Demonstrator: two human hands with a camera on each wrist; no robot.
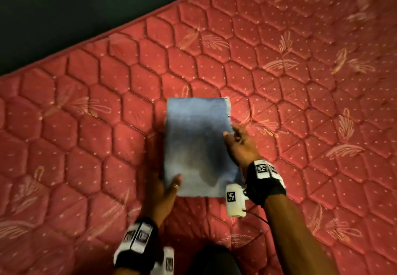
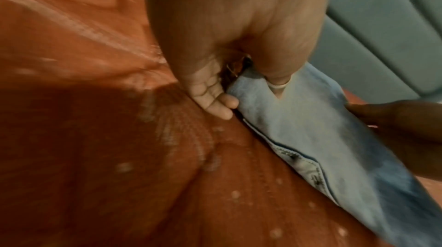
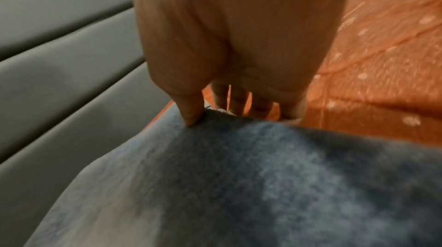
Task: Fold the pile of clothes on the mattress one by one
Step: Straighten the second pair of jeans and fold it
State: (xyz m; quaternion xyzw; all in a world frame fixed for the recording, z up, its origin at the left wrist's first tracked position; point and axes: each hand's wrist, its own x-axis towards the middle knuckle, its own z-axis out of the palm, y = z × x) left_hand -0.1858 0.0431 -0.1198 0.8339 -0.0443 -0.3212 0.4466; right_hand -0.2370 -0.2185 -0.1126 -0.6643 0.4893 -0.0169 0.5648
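A folded blue denim garment with a bleached wash lies lengthwise at the middle of the red quilted mattress. My left hand grips its near left edge, thumb on top and fingers underneath. In the left wrist view the left hand pinches the denim, with stitched hems showing along the folded layers. My right hand holds the right edge. The right wrist view shows the right hand with its thumb pressed on the cloth and fingers below. No pile of clothes is in view.
The mattress edge runs diagonally across the upper left, with a dark floor beyond it. A grey panelled surface shows behind the garment in both wrist views. Bare mattress spreads on every side of the garment.
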